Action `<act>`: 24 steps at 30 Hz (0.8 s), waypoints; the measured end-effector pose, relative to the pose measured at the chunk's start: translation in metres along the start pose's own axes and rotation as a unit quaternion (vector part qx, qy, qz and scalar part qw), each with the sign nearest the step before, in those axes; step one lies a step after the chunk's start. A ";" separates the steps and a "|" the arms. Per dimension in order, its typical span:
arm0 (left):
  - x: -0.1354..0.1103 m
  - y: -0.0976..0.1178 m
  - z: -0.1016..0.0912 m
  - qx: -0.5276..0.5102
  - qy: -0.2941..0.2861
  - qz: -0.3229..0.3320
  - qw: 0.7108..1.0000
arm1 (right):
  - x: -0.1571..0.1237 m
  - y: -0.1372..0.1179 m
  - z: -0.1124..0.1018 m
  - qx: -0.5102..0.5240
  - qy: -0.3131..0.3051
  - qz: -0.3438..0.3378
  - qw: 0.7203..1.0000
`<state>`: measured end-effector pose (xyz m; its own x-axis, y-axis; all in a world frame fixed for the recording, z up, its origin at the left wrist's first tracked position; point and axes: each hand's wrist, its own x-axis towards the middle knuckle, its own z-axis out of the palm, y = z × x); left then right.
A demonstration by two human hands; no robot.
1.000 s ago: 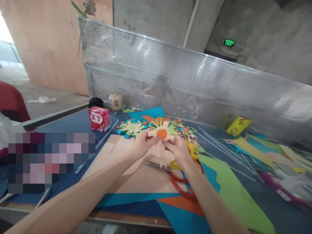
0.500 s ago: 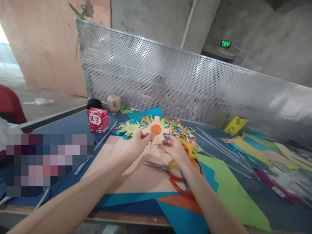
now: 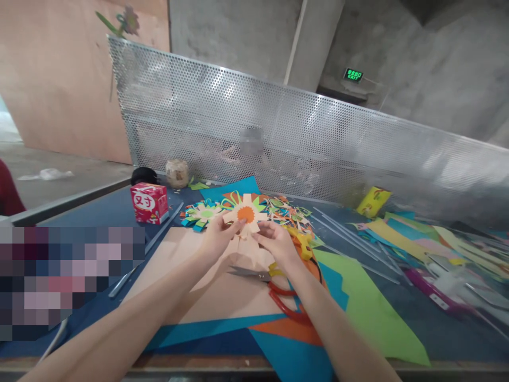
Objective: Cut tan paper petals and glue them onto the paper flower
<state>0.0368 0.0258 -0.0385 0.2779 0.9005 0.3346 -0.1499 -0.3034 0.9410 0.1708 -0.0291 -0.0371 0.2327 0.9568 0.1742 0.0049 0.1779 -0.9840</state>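
Observation:
A cream paper flower [image 3: 258,216] with an orange scalloped centre is held up above the table, in the middle of the view. My left hand [image 3: 217,233] grips its left side, the thumb pressed on the lower edge of the orange centre. At the lower right petal, the closed fingertips of my right hand [image 3: 278,243] pinch the paper. Large cream sheets [image 3: 178,276] lie below both hands. Scissors [image 3: 248,274] with red and yellow handles rest half open on them, partly behind my right forearm. Just behind is another paper flower [image 3: 207,213] with a green centre.
Paper scraps [image 3: 288,207] are heaped behind the flower. A red box [image 3: 149,203] and a jar [image 3: 177,174] stand left. Clear sticks [image 3: 345,233], a green sheet [image 3: 369,302] and a purple-and-white tool [image 3: 427,289] lie right. A perforated metal panel [image 3: 207,101] closes the back.
The view has shifted slightly, so everything sits a little further left and lower. Both hands keep hold of the flower in nearly the same pose.

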 end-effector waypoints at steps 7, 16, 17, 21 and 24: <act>0.000 0.001 0.002 -0.016 0.000 -0.003 1.000 | -0.002 -0.002 0.003 0.026 -0.011 -0.013 1.000; -0.003 0.009 0.001 -0.035 0.000 -0.018 0.999 | -0.003 -0.003 0.002 0.094 -0.017 0.032 0.995; -0.002 0.009 0.001 -0.031 0.002 -0.018 0.999 | -0.003 -0.003 0.001 0.108 -0.018 0.043 0.993; -0.001 0.009 0.001 -0.019 0.009 -0.007 1.000 | -0.003 -0.002 0.000 0.142 -0.043 0.067 0.987; -0.001 0.009 0.001 -0.011 0.009 0.007 1.000 | -0.004 -0.003 -0.001 0.153 -0.049 0.077 0.984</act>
<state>0.0361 0.0215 -0.0306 0.2585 0.9020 0.3458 -0.1734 -0.3088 0.9352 0.1704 -0.0332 -0.0350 0.1130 0.9928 0.0406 -0.3201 0.0751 -0.9444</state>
